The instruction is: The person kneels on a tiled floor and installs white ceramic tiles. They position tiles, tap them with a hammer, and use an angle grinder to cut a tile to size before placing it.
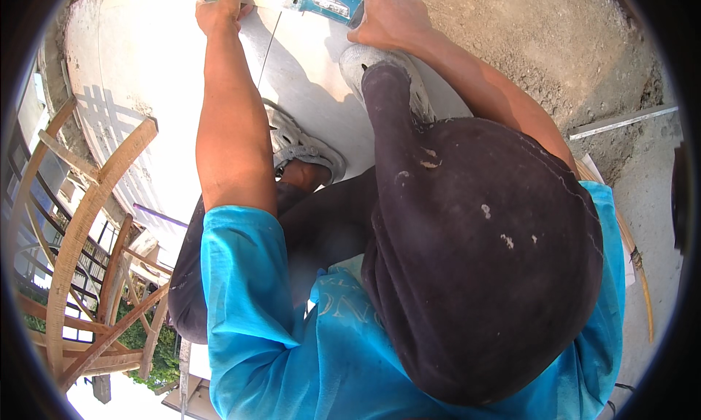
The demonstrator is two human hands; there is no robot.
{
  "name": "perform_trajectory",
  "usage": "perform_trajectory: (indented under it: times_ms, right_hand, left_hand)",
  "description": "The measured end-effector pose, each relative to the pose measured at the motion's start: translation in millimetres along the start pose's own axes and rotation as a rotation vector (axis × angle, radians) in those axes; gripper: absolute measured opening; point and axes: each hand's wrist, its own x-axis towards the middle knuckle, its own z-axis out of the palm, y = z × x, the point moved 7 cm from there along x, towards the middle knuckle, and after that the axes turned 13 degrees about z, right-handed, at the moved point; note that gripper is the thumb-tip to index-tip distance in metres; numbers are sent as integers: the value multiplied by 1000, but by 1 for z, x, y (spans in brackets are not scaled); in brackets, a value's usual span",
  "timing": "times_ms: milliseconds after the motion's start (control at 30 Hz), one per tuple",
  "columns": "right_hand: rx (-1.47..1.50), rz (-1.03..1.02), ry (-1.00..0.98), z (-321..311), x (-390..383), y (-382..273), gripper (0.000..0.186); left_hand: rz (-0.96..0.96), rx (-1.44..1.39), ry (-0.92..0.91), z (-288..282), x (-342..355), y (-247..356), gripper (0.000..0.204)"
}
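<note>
At the top edge, my right hand (394, 16) is wrapped around the rear end of a handheld power tool (328, 1) with a teal body and a silver metal front. The tool's front end runs out of the picture, so its working part is hidden. Beside that metal front is my left hand (219, 14), fingers curled and closed; what they hold, if anything, cannot be made out. Beneath both hands lies a large pale slab (307, 77), with a thin dark line running across it near my left forearm.
My feet in pale clogs (310, 146) rest on the slab, knees bent high. Dry soil (526, 33) spreads to the right, with a pale metal bar (621, 122) on it. A wooden frame of curved pieces (80, 230) stands at the left.
</note>
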Motion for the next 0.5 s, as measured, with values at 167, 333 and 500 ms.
perform_trajectory:
  times_ms: [167,333,500]
  right_hand:
    - [-12,-25,7,0,-1,2,62]
    - [-3,-24,18,2,1,4,58]
    - [-24,-44,6,2,1,4,58]
  left_hand:
    - [20,8,-12,-1,3,-2,119]
    - [39,3,4,-2,9,-7,119]
    - [29,12,4,-1,7,-4,118]
